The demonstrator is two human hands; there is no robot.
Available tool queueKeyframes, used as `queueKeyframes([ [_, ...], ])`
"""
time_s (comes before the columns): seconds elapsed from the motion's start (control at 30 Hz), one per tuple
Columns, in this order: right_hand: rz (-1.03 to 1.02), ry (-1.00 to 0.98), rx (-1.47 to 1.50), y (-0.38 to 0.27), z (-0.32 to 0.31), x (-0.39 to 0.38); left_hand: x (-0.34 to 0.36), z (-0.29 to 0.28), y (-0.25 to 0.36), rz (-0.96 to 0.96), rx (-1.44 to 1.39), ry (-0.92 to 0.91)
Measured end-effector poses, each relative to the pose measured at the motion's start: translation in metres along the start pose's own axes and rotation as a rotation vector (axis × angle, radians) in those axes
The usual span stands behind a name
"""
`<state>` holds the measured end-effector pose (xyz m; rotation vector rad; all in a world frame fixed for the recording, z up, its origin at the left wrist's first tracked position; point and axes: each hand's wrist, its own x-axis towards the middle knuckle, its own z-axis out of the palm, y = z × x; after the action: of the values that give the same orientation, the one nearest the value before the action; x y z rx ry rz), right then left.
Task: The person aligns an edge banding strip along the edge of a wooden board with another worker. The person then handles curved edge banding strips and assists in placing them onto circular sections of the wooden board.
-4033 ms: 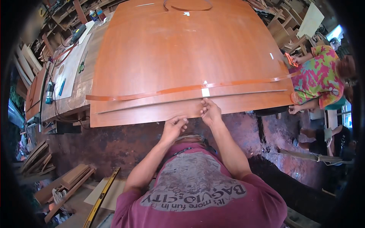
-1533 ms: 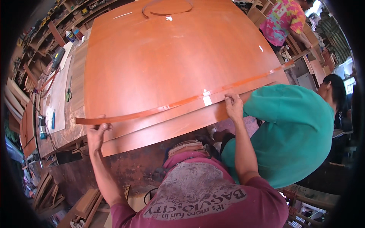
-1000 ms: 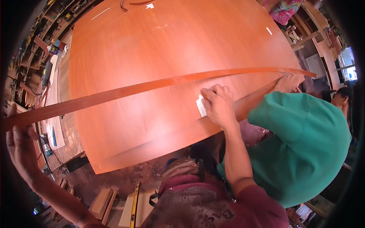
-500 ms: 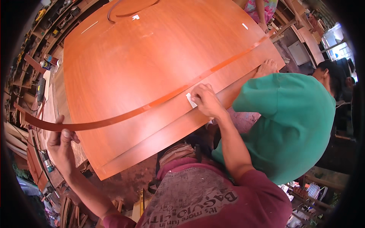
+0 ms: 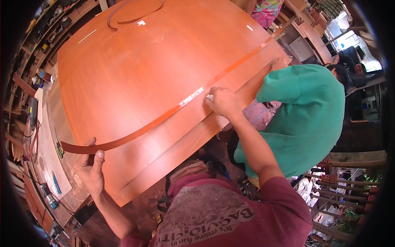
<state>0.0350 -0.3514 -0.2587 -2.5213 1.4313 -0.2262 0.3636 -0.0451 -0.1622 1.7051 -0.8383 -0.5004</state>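
Observation:
A long, thin reddish-brown strip of edging (image 5: 142,129) runs diagonally across a large orange-brown wooden panel (image 5: 135,78). My left hand (image 5: 94,171) pinches its near-left end between thumb and fingers, and that end lifts off the panel. Close below the strip's middle, my right hand (image 5: 224,102) is closed on a small white scrap (image 5: 210,97), too covered to tell its material. Just beside those fingers, a whitish patch (image 5: 192,96) shows on the strip.
A co-worker in a green shirt (image 5: 310,111) leans at the panel's right edge. Another person in pink patterned clothing (image 5: 266,13) is at the far side. A curled brown strip (image 5: 158,9) lies at the back. Scissors (image 5: 60,150) and a power tool (image 5: 49,200) are at left.
My left hand and the strip's end have shifted right and slightly down in view. The right hand with the white scrap is nearer the strip, where a whitish patch now shows.

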Motion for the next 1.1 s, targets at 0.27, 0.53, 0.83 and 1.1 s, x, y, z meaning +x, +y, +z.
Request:
queueKeyframes([
  [0.27, 0.081, -0.112, -0.176, -0.006, 0.014, 0.025, -0.02, 0.012, -0.011, -0.034, -0.118, 0.064],
  [0.53, -0.205, -0.061, 0.072, 0.022, 0.006, 0.021, -0.033, 0.017, -0.039, -0.042, -0.124, 0.125],
  [0.83, -0.113, -0.125, -0.105, 0.01, 0.013, 0.02, -0.048, 0.009, -0.073, -0.089, -0.13, 0.162],
  [1.1, -0.174, -0.197, -0.157, 0.013, 0.014, 0.018, -0.051, -0.002, -0.102, -0.204, -0.218, 0.111],
])
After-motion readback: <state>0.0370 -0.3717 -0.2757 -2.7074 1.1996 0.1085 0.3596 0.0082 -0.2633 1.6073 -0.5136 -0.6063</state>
